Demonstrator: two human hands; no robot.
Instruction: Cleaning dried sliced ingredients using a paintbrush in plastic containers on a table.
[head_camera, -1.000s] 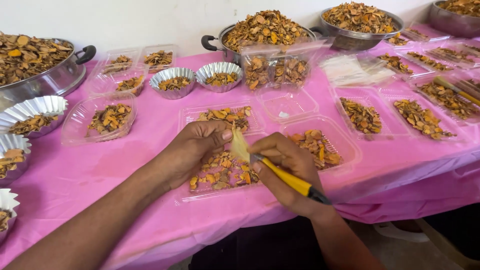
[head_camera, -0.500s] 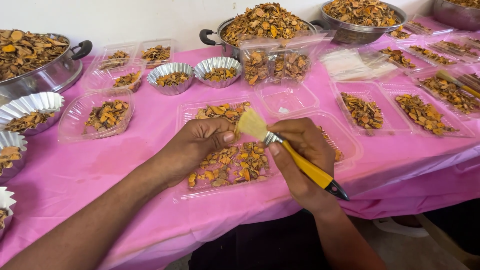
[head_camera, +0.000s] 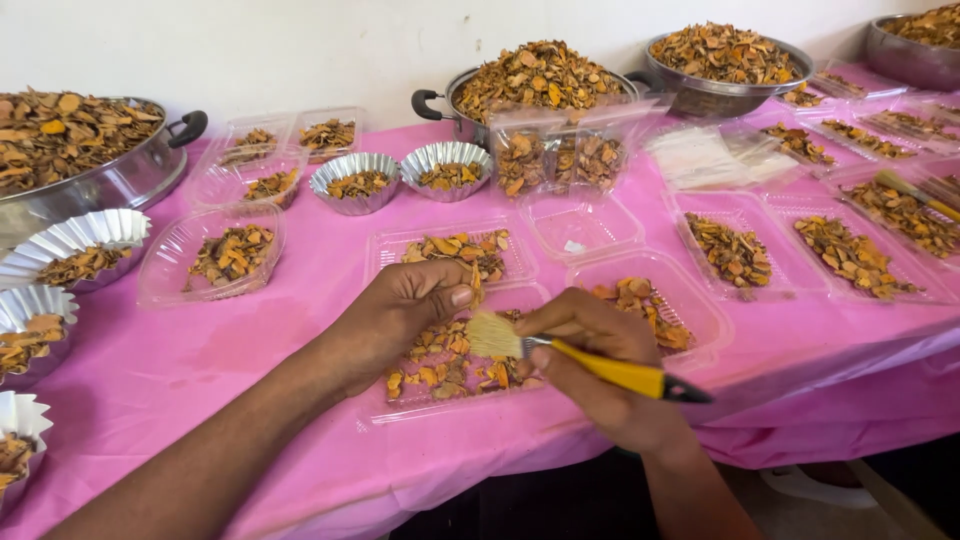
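Observation:
My right hand (head_camera: 600, 370) grips a yellow-handled brush (head_camera: 590, 360) with pale bristles pointing left over a clear plastic tray (head_camera: 375, 405) of dried orange-brown slices at the table's front edge. My left hand (head_camera: 400, 315) pinches one small slice (head_camera: 476, 290) between thumb and fingers just above the bristles. The bristle tip sits right under that slice. Both hands hover over the tray, whose contents are partly hidden by them.
A pink cloth (head_camera: 240, 360) covers the table. Clear trays (head_camera: 850, 250) and foil cups (head_camera: 355, 182) of slices spread around. Metal pots (head_camera: 90, 180) heaped with slices stand at the back. An empty clear tray (head_camera: 585, 220) lies behind my hands.
The brush has dropped from pointing up-left to lying nearly level, bristles under my left fingers. My left hand has lifted a slice from the tray.

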